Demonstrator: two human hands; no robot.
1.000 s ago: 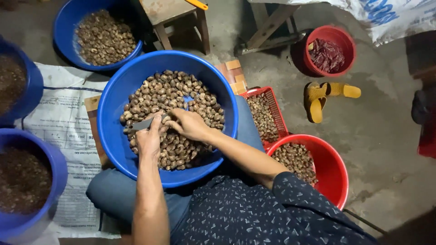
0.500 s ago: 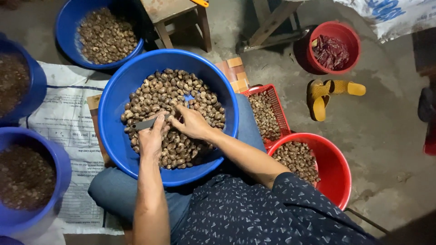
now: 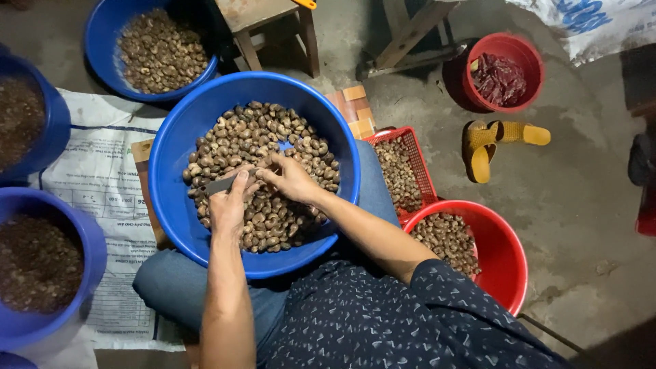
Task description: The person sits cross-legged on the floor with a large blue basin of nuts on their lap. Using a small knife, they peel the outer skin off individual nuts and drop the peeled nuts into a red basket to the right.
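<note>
Between both hands (image 3: 263,188), nut (image 3: 260,172) over blue basin (image 3: 171,205).

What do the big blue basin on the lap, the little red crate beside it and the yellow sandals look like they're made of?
The big blue basin looks like moulded plastic: smooth, one even colour, a soft sheen on the rolled rim. The red crate also seems plastic, with walls of fine open lattice. The yellow sandals look like rubber or foam, matte and thick-strapped, though the picture cannot settle which.
</note>
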